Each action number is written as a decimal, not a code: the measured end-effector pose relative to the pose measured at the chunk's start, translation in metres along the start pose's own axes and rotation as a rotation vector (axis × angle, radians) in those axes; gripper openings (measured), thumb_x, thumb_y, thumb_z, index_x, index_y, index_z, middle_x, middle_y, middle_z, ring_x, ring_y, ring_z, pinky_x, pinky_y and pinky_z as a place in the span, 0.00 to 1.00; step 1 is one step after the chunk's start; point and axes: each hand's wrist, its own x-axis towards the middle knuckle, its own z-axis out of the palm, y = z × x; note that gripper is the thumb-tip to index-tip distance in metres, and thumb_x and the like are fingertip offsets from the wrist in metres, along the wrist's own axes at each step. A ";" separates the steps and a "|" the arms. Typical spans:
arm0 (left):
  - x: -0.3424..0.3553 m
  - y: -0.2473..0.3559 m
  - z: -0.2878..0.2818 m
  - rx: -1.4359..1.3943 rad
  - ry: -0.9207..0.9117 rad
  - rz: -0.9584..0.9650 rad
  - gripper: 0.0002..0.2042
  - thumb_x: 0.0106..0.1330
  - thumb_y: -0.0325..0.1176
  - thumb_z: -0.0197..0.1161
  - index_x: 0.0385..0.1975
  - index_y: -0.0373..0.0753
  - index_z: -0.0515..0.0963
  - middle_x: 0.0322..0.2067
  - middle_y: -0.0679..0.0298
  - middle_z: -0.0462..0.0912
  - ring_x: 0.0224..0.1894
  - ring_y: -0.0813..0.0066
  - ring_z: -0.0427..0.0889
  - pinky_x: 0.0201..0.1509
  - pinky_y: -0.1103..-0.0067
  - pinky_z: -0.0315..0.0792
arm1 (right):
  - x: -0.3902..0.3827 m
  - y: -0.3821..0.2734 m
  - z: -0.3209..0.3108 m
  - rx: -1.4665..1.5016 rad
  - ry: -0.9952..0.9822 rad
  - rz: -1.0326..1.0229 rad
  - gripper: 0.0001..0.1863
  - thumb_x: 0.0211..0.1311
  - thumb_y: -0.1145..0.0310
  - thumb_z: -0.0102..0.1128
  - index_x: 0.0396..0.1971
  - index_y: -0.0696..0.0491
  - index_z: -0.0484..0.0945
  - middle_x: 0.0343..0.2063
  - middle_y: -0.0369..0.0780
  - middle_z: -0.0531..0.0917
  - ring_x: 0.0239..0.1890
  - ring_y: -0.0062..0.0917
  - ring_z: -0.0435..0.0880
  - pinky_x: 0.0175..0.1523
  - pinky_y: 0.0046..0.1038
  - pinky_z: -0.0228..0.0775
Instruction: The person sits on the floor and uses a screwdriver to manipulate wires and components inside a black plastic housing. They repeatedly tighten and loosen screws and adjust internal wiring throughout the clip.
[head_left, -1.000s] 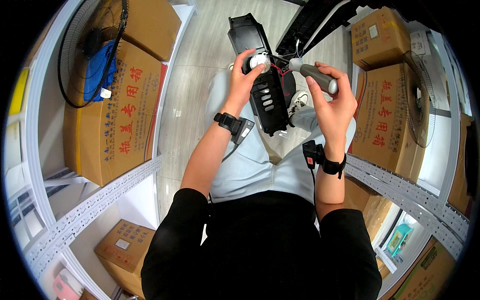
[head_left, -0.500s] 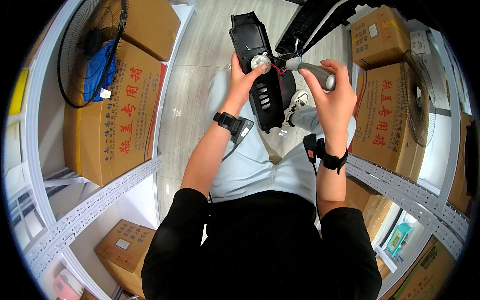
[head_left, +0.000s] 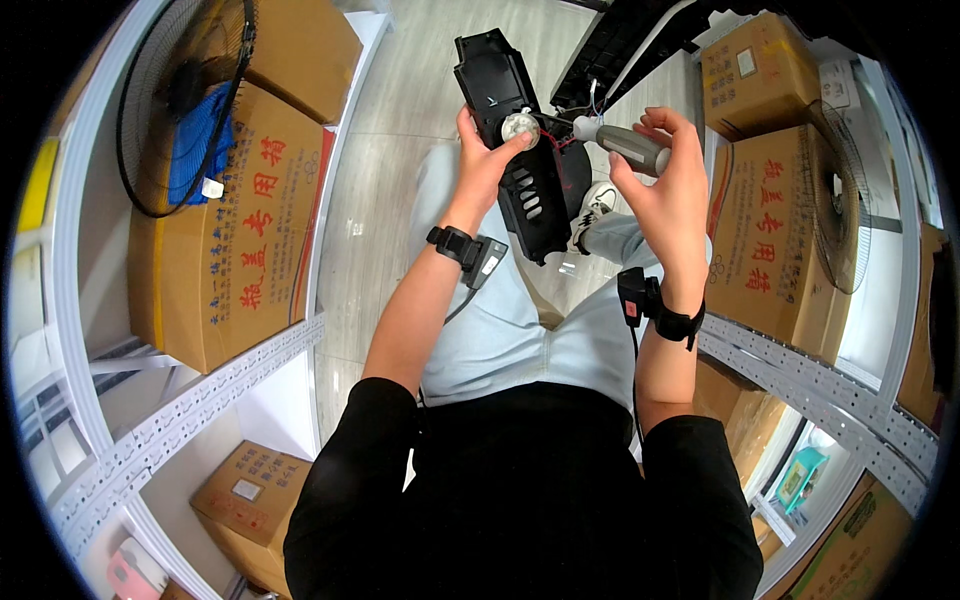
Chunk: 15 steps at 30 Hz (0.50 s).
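Note:
My left hand (head_left: 484, 160) grips a long black plastic housing (head_left: 545, 225) by its left edge, above my knees. The thumb presses on a round whitish part (head_left: 519, 130) attached to the housing. In my right hand (head_left: 668, 190) is a screwdriver (head_left: 632, 147) with a grey handle, pinched between thumb and fingers. Its shaft points left toward the round part; whether the tip touches a screw is too small to tell. Red wires (head_left: 566, 137) run from beside the round part, near the screwdriver's collar.
Larger black plastic pieces (head_left: 625, 50) with thin wires stand beyond the housing. Metal shelves hold cardboard boxes (head_left: 225, 240) on the left and more boxes (head_left: 765, 230) on the right. Fan grilles (head_left: 838, 195) lean against boxes on both sides. My shoe (head_left: 597, 205) rests below the housing.
My right hand has shifted its hold on the screwdriver, with the fingers bent differently and the wrist slightly further right. The housing has moved slightly left at its far end.

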 end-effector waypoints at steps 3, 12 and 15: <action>0.001 0.000 -0.001 0.026 -0.018 0.012 0.43 0.55 0.21 0.73 0.67 0.39 0.51 0.59 0.58 0.67 0.60 0.68 0.72 0.63 0.71 0.70 | -0.002 -0.004 0.000 0.014 -0.049 0.112 0.24 0.60 0.62 0.70 0.52 0.55 0.73 0.35 0.47 0.84 0.37 0.35 0.86 0.38 0.31 0.79; 0.000 0.001 0.002 0.077 -0.014 0.060 0.43 0.54 0.22 0.74 0.67 0.39 0.51 0.60 0.57 0.67 0.60 0.68 0.72 0.63 0.71 0.70 | 0.001 0.004 0.001 0.119 -0.053 -0.013 0.23 0.61 0.58 0.69 0.49 0.55 0.73 0.29 0.47 0.83 0.31 0.39 0.84 0.34 0.35 0.77; 0.001 0.000 -0.002 0.058 -0.012 0.028 0.43 0.54 0.22 0.74 0.67 0.39 0.51 0.60 0.57 0.67 0.60 0.67 0.71 0.63 0.71 0.70 | 0.006 -0.013 -0.004 -0.228 -0.184 0.274 0.22 0.59 0.65 0.69 0.51 0.54 0.73 0.39 0.48 0.83 0.39 0.38 0.85 0.38 0.34 0.79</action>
